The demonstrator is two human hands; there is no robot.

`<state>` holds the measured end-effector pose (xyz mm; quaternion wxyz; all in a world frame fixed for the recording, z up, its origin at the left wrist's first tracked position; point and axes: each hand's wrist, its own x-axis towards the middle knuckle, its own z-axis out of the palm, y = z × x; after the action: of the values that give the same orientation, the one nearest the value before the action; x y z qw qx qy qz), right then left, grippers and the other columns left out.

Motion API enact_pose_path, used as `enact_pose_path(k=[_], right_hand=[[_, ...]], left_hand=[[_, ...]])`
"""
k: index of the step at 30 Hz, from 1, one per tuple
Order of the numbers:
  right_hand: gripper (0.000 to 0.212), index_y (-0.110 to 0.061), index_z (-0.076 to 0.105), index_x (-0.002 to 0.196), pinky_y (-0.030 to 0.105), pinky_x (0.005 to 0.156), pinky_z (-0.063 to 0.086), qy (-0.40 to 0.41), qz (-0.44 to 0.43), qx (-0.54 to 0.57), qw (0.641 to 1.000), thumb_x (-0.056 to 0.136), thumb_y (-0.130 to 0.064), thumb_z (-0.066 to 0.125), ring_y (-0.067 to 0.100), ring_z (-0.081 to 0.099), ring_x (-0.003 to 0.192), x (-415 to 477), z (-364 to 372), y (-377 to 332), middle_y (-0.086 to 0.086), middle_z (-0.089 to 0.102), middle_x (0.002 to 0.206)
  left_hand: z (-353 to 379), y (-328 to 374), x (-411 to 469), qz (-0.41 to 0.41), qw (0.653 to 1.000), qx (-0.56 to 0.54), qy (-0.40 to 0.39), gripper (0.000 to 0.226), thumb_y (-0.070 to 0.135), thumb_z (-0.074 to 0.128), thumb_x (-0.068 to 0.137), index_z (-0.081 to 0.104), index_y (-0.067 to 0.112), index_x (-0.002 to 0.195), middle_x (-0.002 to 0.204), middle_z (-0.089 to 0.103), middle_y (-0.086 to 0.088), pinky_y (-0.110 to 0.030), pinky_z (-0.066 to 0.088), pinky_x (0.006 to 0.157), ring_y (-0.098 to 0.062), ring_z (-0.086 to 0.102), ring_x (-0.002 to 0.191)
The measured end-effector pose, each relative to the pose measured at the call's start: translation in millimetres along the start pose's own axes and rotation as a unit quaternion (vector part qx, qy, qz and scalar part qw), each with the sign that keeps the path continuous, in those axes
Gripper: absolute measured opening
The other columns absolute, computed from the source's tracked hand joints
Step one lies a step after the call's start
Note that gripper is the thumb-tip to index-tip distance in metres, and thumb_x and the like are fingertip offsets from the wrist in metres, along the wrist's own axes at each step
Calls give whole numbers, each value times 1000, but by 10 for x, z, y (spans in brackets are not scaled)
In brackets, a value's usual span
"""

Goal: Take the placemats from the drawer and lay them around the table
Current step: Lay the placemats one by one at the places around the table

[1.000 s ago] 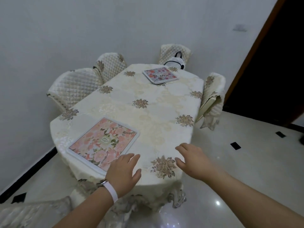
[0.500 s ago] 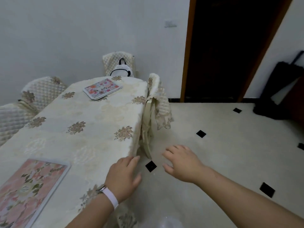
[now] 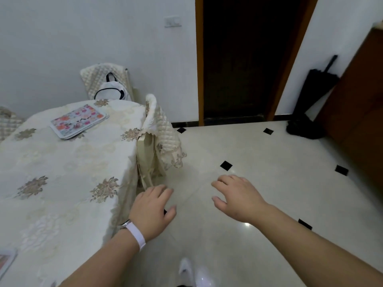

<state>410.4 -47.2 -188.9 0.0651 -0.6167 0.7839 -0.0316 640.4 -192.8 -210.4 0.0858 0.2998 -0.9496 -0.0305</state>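
A floral placemat (image 3: 79,121) lies at the far end of the table (image 3: 62,172), which is covered by a cream embroidered cloth. The corner of a second floral placemat (image 3: 6,261) shows at the bottom left edge. My left hand (image 3: 152,211), with a white band on the wrist, hovers just past the table's right edge, fingers apart and holding nothing. My right hand (image 3: 238,196) is out over the tiled floor, also spread and holding nothing. No drawer is in view.
A covered chair (image 3: 159,137) is tucked against the table's right side, and another chair (image 3: 105,79) with a white bag (image 3: 113,91) stands at the far end. Beyond are a dark doorway (image 3: 244,59), a black umbrella (image 3: 315,90) leaning on the wall and a brown cabinet (image 3: 362,112).
The view has swung right, away from the table toward the floor and doorway. Both hands have left the tabletop and now hang over the floor, still holding nothing.
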Motion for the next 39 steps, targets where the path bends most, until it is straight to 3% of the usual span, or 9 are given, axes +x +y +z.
enact_pose_path(k=[12,17,21,26,32,39], right_hand=[[63,-23,56,124,37,94,41,-27,60,-25,997,85,-56,20,22,53,111,1448,-169,967,-3,57,119],[61,-24,56,127,37,96,41,-22,61,-37,997,86,-55,23,22,54,112,2183,-414,1205,-3,58,122],[46,-25,55,129,34,97,38,-8,61,-27,998,94,-49,39,19,51,113,2663,-471,1395,-5,56,124],[55,-25,56,128,34,95,42,-9,39,-28,999,90,-54,29,18,53,111,3170,-517,1627,-5,57,124],[47,-26,52,134,34,98,40,-3,19,-9,1000,96,-50,40,18,51,115,3856,-543,2156,-5,55,128],[48,-26,47,138,33,101,38,-7,-41,18,999,97,-49,37,16,48,118,5087,-608,2974,-5,52,132]], left_hand=[[705,-408,2001,17,998,-55,-17,46,48,49,79,69,17,107,107,69,-5,-38,55,72,-28,66,91],[655,-616,2877,32,996,-81,25,46,47,50,79,71,16,107,108,70,-5,-40,54,76,-29,67,92],[607,-794,3423,32,995,-91,35,46,46,46,84,70,16,110,111,69,-6,-40,53,80,-29,65,97],[640,-991,3823,22,997,-76,27,46,47,48,83,70,17,110,110,69,-5,-41,53,80,-30,65,95],[785,-1111,4439,-4,999,-40,7,47,49,48,84,68,18,114,112,68,-4,-40,53,78,-28,64,98],[878,-1192,5556,-64,998,20,0,46,50,46,84,67,21,113,112,68,-3,-40,53,74,-27,65,95]])
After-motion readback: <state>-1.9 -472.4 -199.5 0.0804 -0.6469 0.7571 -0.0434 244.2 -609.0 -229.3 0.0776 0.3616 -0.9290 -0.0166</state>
